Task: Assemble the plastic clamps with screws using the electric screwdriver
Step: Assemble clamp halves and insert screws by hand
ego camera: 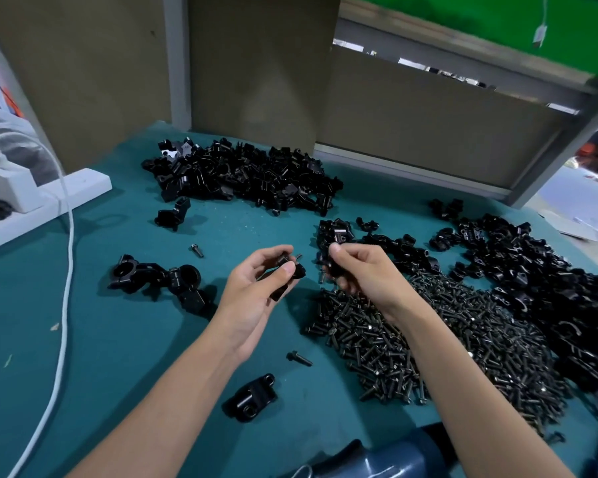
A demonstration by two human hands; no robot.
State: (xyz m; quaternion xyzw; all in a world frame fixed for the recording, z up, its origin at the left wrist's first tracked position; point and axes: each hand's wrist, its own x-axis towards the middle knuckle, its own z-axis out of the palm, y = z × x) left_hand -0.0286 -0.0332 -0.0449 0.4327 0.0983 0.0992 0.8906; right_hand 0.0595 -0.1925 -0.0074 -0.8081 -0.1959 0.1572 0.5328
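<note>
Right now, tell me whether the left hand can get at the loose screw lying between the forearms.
Probably yes: the screw lies on bare mat just below the left hand, with nothing between. But that hand already grips a clamp piece.

We see a dull black, faintly glinting screw heap [428, 339] on a teal mat [118, 339] flecked with pale specks. Beyond the heap, the far clamp pile [242, 174] is glossy black, as is the side clamp pile [549, 288] to its right. Just left of the heap, the left hand [256, 294] pinches a black clamp part [292, 270] and the right hand [363, 270] holds another black piece [329, 267]. Far left of the heap we note a white cable [64, 305] and a white charger [11, 184]. Behind the heap are olive-brown panels [256, 63] and a green board [497, 15].
</note>
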